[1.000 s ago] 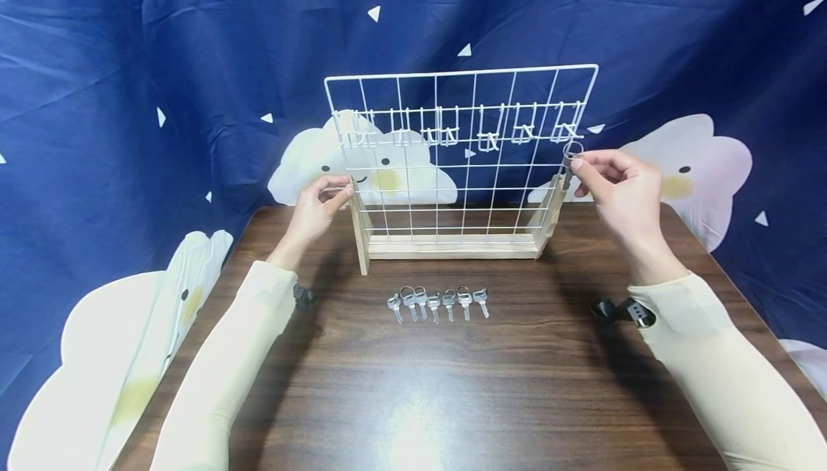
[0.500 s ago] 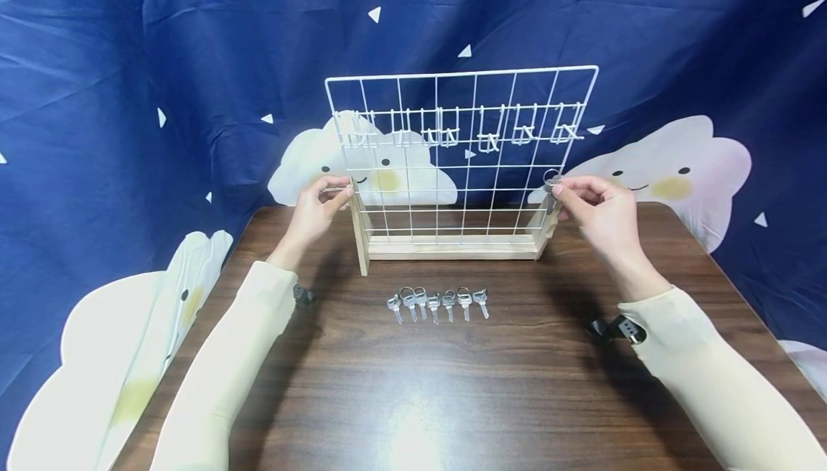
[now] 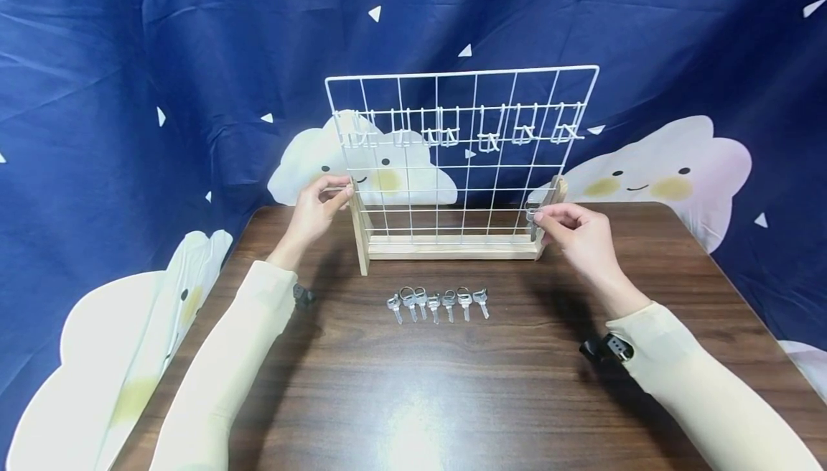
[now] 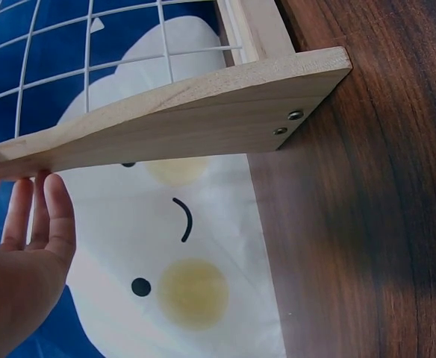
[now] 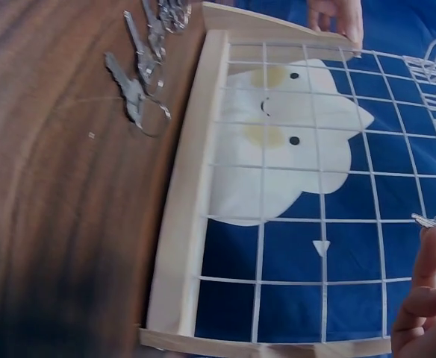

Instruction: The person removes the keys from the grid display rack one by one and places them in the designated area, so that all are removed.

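A display rack stands on the table, with a white wire grid (image 3: 452,189) set in a wooden base (image 3: 452,248). My left hand (image 3: 315,207) pinches the upper end of the rack's left wooden side (image 4: 173,123) between thumb and fingers. In front of the rack's right side, my right hand (image 3: 584,241) holds a silver key (image 3: 533,221) by thumb and fingertips; a ring is on it. Only the key's tip end (image 5: 427,221) peeks past the fingers in the right wrist view. Several white wire hooks (image 3: 489,142) hang along the grid's upper part, bearing no keys.
Several silver keys with rings lie in a row (image 3: 449,303) on the dark wooden table (image 3: 517,385), just in front of the rack. A blue curtain (image 3: 226,62) with clouds hangs behind the table.
My right hand has carried the key down and to the left, from beside the grid's right edge to the lower right of the rack. The left hand has stayed put.
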